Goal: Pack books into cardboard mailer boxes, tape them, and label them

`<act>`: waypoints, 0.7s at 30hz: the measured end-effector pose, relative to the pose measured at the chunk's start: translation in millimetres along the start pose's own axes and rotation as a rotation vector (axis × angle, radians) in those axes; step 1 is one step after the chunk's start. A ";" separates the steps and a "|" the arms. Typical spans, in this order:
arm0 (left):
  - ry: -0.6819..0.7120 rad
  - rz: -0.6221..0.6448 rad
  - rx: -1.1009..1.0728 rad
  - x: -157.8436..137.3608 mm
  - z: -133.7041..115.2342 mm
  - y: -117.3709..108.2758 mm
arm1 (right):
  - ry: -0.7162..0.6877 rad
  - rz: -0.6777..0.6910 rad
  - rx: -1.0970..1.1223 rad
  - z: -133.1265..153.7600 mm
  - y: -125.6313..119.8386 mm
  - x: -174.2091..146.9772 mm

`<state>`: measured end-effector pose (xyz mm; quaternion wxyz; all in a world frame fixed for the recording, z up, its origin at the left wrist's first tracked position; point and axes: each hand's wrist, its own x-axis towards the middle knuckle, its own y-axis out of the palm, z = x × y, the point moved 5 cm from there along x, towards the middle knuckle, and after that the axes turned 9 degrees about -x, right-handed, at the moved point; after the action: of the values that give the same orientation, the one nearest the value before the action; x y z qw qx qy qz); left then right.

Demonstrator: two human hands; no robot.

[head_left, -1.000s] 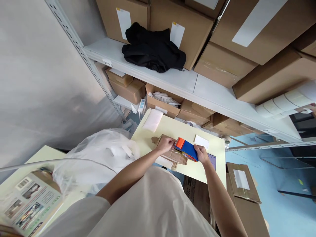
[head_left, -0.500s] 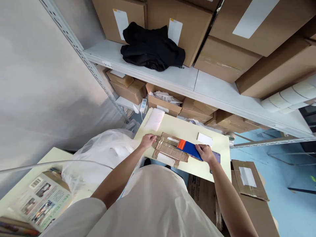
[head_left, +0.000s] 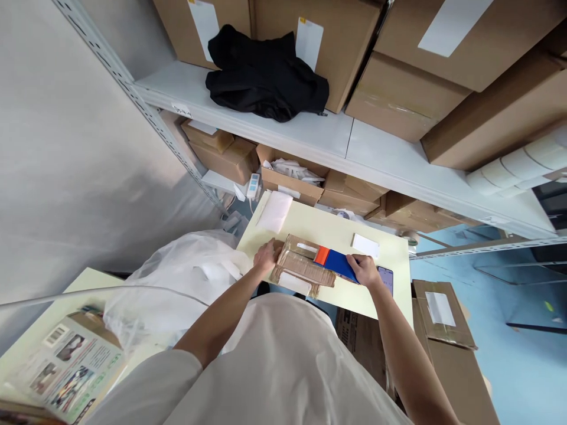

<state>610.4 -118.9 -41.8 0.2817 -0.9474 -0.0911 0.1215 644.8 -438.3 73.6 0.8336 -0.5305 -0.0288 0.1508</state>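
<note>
A brown cardboard box (head_left: 305, 268) with shiny clear tape and white labels lies on the pale table near its front edge. My left hand (head_left: 266, 256) is closed on its left end, where a flap shows by the fingers. My right hand (head_left: 365, 271) grips the right end of a flat blue-and-orange packet (head_left: 340, 264), thumb on top. The packet's orange end rests against the right part of the box; whether it lies on top or partly inside I cannot tell. A phone (head_left: 385, 280) lies just right of my right hand.
On the pale table (head_left: 328, 221) are a white sheet (head_left: 275, 211) and a small white card stack (head_left: 365, 245). A shelf (head_left: 328, 134) with cartons and black cloth (head_left: 268, 77) crosses overhead. Translucent plastic (head_left: 172, 283) bulges at left; a stacked carton (head_left: 444, 313) stands right.
My left hand has moved in against the box's left end, its fingers now at the flap. My right hand still holds the packet. The whole view has shifted slightly.
</note>
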 end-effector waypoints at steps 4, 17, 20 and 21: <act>0.231 0.074 0.067 -3.2 -29.1 -6.1 | -0.005 0.027 -0.012 0.8 -1.6 0.9; 0.756 0.502 0.548 -7.2 -106.3 40.8 | -0.044 0.134 -0.096 -15.4 -17.5 5.4; 0.744 0.514 0.603 -6.3 -106.1 41.8 | -0.012 0.158 -0.076 -57.1 -24.5 -5.7; 0.739 0.522 0.625 -6.2 -106.2 42.7 | 0.003 0.168 -0.065 -71.0 -23.1 -9.7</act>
<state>638.8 -209.9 21.7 0.5236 -0.7892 0.2923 -0.1323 655.4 -512.3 64.4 0.8003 -0.5582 0.0123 0.2185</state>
